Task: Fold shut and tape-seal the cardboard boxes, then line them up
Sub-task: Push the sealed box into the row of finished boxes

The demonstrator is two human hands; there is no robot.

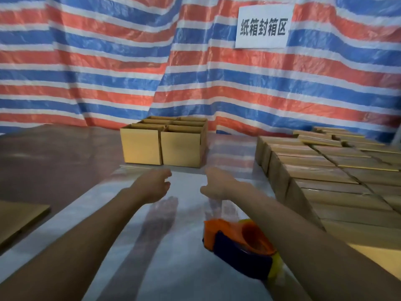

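Note:
Several open cardboard boxes stand in a tight block at the far middle of the table, flaps up. Both my arms stretch toward them. My left hand and my right hand hover just short of the front boxes, fingers loosely curled, holding nothing; both are motion-blurred. An orange and blue tape dispenser lies on the table under my right forearm. On the right, many closed boxes sit packed together in rows.
A shiny plastic sheet covers the table's middle. A flat piece of cardboard lies at the left edge. A striped red, white and blue tarp hangs behind, with a white paper sign on it.

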